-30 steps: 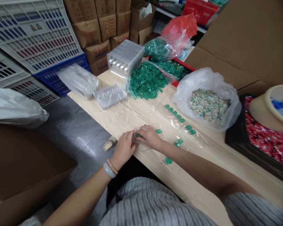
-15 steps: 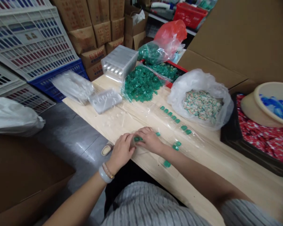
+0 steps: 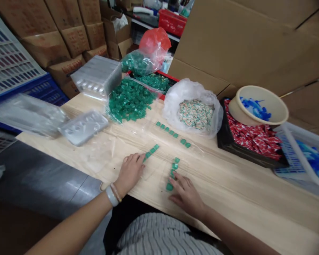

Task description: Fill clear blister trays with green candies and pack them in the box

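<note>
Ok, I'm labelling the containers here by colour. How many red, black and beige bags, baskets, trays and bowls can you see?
Red: 3 (red plastic bag, red plastic basket, red-rimmed tray)
Black: 1 (black tray)
Beige: 1 (beige bowl)
Total: 5

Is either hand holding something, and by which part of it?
Nothing is held: the left hand lies open at the end of one row of green squares, the right hand open beside another row.
</note>
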The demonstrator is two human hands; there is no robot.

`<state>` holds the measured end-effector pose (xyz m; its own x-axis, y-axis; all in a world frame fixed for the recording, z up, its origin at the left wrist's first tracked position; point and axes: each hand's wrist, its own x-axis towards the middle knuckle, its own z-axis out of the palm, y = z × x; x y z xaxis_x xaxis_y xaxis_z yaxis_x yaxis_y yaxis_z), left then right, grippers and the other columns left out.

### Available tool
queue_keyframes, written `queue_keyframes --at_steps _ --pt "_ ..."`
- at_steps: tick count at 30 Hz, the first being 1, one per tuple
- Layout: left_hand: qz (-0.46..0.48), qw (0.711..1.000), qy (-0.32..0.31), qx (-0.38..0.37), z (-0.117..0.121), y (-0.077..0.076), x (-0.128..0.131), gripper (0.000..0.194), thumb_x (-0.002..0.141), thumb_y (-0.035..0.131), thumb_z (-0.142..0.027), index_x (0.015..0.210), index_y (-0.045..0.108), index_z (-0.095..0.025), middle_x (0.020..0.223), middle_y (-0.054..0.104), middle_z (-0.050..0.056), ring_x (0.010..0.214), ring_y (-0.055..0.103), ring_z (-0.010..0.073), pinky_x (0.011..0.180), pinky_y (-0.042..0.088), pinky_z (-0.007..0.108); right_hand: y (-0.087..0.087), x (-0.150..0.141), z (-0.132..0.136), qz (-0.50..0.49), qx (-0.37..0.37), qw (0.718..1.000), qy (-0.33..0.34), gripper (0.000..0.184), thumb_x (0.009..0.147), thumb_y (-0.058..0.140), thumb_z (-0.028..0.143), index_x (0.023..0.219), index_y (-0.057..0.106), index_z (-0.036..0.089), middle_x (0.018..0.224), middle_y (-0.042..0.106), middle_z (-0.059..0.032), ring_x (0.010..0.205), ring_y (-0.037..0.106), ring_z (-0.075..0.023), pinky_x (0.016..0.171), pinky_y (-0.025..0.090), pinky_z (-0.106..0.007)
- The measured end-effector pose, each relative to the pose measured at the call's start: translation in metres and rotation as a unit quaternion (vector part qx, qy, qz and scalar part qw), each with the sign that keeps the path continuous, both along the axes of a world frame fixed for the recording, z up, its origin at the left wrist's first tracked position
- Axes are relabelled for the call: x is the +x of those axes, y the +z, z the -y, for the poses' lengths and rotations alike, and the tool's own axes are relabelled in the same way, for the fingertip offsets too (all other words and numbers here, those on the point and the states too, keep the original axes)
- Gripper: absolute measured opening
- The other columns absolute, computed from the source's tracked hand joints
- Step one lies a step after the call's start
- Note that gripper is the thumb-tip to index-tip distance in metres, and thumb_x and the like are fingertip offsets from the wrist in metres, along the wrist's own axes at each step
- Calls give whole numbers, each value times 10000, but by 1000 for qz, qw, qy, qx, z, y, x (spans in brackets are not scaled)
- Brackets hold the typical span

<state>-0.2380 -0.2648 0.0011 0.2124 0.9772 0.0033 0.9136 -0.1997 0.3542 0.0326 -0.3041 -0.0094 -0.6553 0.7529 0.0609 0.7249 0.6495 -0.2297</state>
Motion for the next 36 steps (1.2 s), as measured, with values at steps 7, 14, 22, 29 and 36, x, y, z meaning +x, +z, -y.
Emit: queue_keyframes --at_steps 7,14,22,29,36 --pt "-20 998 67 -1 -12 10 14 456 770 500 -349 1180 426 -164 1179 445 121 1077 389 257 874 334 375 -1 21 -15 -114 -34 947 -300 350 823 404 297 1126 472 135 991 538 -134 897 546 -214 756 481 -390" --pt "-114 980 81 -140 7 37 -1 381 710 543 -396 1005 548 -156 1007 514 117 936 476 265 762 376 370 4 -12 -30 -157 -126 949 -242 320 815 417 290 1082 530 155 971 589 -105 803 581 -183 726 492 -333" --pt "25 994 93 -52 -117 57 -57 262 822 398 -319 894 597 -165 867 605 80 818 559 191 737 398 285 46 -79 -185 -200 -68 973 -94 260 814 433 256 994 589 152 905 635 -87 786 583 -170 735 451 -295" --pt "-91 989 119 -20 -186 17 -56 254 751 516 -228 991 552 -154 969 545 109 917 530 226 749 413 302 26 -172 -285 -199 -91 975 -44 191 775 472 148 895 621 147 818 632 -52 710 562 -135 685 433 -256" --pt "3 996 80 -39 -179 9 -82 177 784 445 -193 876 594 -164 844 587 64 827 551 174 762 404 265 15 -192 -267 -82 -124 989 3 223 775 462 135 938 612 164 861 588 -48 765 536 -123 709 401 -226"
